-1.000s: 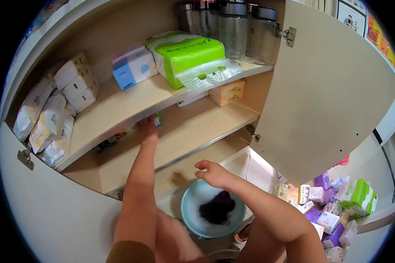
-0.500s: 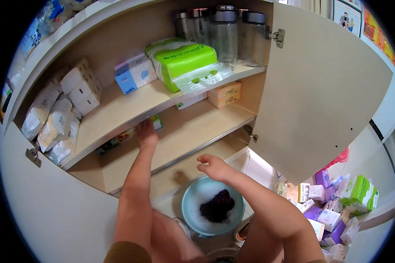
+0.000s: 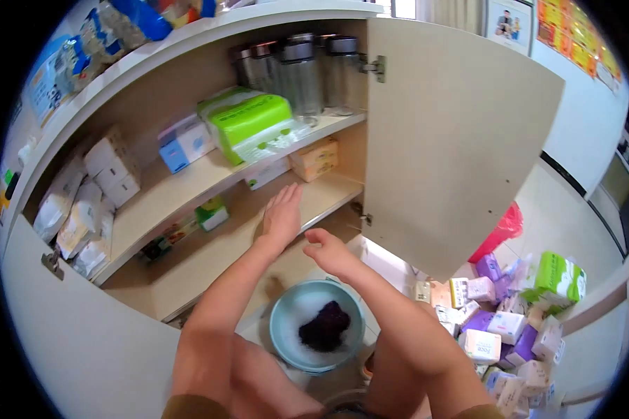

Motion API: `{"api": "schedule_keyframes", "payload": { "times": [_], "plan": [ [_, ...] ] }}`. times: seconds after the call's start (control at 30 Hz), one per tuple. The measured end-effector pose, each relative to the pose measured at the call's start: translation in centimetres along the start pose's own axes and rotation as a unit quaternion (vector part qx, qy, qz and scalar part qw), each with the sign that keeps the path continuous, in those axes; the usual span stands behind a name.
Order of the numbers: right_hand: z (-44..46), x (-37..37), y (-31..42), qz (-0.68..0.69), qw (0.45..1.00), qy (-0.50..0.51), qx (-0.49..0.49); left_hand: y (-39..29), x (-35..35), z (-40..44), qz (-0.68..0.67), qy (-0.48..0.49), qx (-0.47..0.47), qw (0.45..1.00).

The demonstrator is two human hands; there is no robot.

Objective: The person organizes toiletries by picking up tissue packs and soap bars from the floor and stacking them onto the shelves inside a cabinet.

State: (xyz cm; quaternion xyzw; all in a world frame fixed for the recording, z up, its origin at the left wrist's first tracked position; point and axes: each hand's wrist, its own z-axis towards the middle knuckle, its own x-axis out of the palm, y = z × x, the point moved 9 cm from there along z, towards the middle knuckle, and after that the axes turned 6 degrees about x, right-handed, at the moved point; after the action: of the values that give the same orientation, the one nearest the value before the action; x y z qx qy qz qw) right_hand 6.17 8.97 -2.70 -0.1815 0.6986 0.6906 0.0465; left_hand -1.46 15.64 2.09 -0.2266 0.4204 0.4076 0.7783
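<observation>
Extending over the middle shelf (image 3: 206, 260), the left hand (image 3: 282, 215) is flat and open, an orange box (image 3: 316, 160) at its one o'clock, a green packet (image 3: 212, 214) at nine. The right hand (image 3: 330, 253) is loosely open at four, above a sudsy basin (image 3: 275, 327) at six.

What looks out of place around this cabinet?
The packs heaped on the floor at the right: they lie jumbled at various angles, outside the open cabinet. I see no obvious spill.
</observation>
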Motion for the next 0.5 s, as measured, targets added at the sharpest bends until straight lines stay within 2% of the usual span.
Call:
{"api": "schedule_keyframes", "payload": {
  "times": [0.1,0.13,0.23,0.3,0.4,0.5],
  "plan": [
    [-1.6,-2.9,2.0,0.079,0.995,-0.055,-0.021,-5.7,-1.1,1.2,-0.064,-0.004,0.068,0.996],
    [-1.7,-3.8,1.6,0.077,0.994,-0.076,-0.014,-7.2,-1.0,1.7,-0.078,-0.003,0.084,0.993],
    [-3.1,-7.4,2.1,0.005,0.987,-0.143,-0.072,-10.7,-1.7,3.4,-0.152,-0.047,0.102,0.982],
    [-5.8,-10.0,2.1,0.038,0.979,-0.184,-0.072,-13.6,-1.8,4.1,-0.211,-0.042,0.099,0.971],
    [-10.1,-13.3,-0.1,0.084,0.961,-0.245,-0.099,-18.9,-2.7,4.1,-0.301,-0.012,0.097,0.948],
    [-16.6,-16.5,-2.8,0.095,0.946,-0.295,-0.1,-25.5,-2.1,2.9,-0.351,0.046,0.187,0.916]
  ]
}}
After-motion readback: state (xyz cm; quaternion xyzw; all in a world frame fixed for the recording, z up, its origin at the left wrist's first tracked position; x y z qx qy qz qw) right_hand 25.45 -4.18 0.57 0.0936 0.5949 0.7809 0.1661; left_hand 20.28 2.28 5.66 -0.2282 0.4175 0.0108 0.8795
